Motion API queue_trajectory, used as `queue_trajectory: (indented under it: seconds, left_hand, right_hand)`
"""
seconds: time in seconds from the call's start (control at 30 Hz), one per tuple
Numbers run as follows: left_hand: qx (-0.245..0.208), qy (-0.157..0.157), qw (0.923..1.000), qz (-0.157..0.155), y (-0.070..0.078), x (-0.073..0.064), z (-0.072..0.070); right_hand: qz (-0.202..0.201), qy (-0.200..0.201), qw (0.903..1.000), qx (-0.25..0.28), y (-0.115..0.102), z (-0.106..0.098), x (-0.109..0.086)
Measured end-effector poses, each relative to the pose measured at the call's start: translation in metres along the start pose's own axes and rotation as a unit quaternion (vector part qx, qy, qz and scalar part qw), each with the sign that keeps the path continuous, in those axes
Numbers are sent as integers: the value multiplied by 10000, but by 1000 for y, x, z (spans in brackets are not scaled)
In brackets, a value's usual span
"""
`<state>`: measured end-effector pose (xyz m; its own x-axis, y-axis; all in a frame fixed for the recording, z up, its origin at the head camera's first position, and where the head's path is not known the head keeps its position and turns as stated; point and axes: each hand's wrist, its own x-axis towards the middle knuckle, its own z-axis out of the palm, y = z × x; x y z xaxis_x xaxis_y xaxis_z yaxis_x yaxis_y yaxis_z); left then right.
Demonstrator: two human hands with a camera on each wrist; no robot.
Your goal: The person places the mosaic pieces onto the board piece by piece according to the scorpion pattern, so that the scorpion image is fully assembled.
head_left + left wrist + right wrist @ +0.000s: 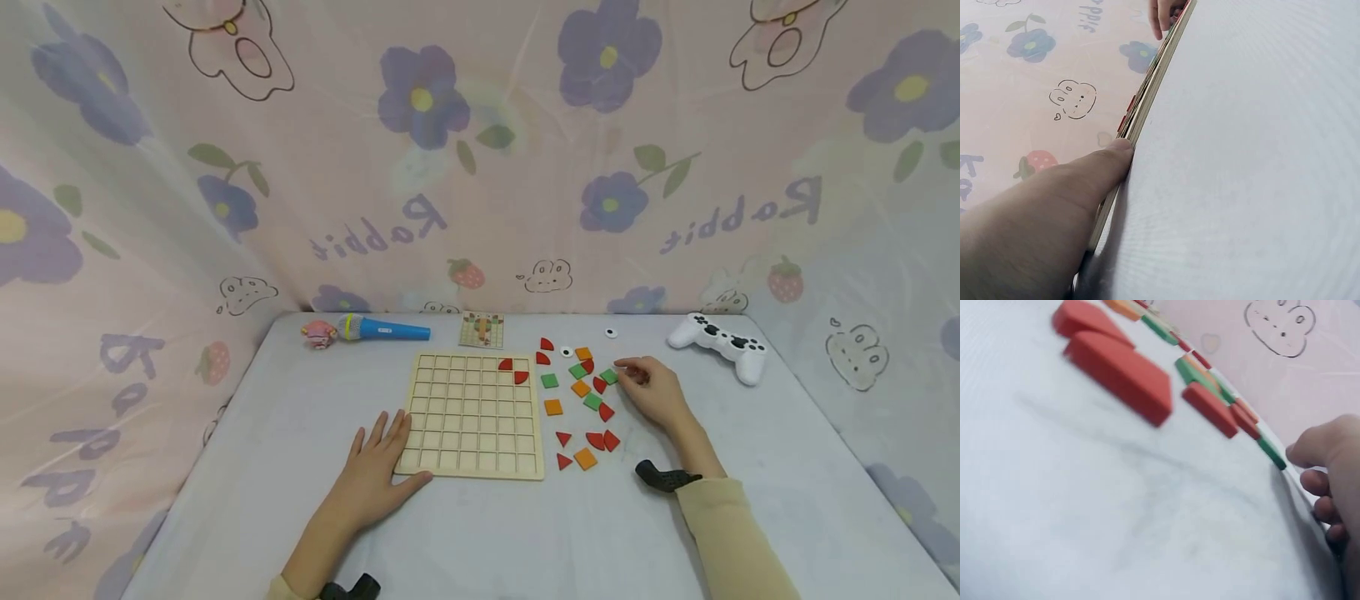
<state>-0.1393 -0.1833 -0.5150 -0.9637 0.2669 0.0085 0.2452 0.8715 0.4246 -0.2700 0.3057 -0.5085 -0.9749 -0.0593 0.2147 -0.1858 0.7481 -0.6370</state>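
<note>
Rightmost green tile [609,377] is lying on the table [480,542] just left of the nearer right grip [654,393], which is hanging part-curled, can't tell if holding anything; left grip [369,482] is resting spread against the board [472,419].

There's the white table [480,533], a gridded board [468,419] mid-surface, and around it I spot a card [482,330] at twelve o'clock, blue microphone [386,329] at eleven, pink figurine [318,334] at ten, white discs [611,333] at two, a white controller [720,343] towards three, and red, green, orange pieces [592,402] scattered from two to four!
</note>
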Motion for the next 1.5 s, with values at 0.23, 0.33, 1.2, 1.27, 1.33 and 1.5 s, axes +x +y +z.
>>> queue_trajectory:
  seconds: [0.23, 0.33, 1.2, 1.27, 1.33, 1.5]
  left_hand:
    - [9, -16, 10000, -17, 0, -3, -3]
    - [5, 81, 10000, -15, -1, -5, -4]
    - [11, 147, 9999, 25, -2, -5, 1]
    - [6, 157, 9999, 32, -2, -5, 1]
    - [-9, 193, 9998, 63, -2, -4, 1]
    - [-58, 249, 9996, 125, 0, -3, 0]
  right_hand:
    - [-38, -9, 10000, -13, 9, 4, -2]
    - [-90, -162, 9998, -40, 7, 6, 0]
    - [26, -633, 9978, -172, -2, 7, -2]
    - [10, -609, 9980, -167, -3, 6, -2]
    - [-34, -578, 9982, -172, -3, 6, -2]
    - [-74, -571, 9981, -217, -2, 4, -2]
